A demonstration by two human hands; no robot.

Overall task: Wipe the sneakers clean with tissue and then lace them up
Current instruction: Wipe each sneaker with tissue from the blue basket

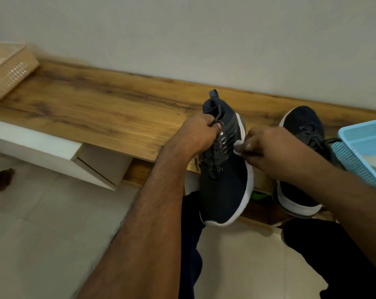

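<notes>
Long wood-grain shelf [100,108] against plain pale wall; pale tiled floor below. Tan perforated basket [9,70] far left, blue basket [364,145] right. No legible branding. Left hand [195,134] grips dark sneaker [223,186] at collar; right hand [267,149] pinches tissue [239,147] against its white sole. Second sneaker [301,124] rests on shelf.

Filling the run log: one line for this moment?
step: wiping | left hand: grips held sneaker | right hand: presses tissue on sole edge | lacing: pending
</notes>
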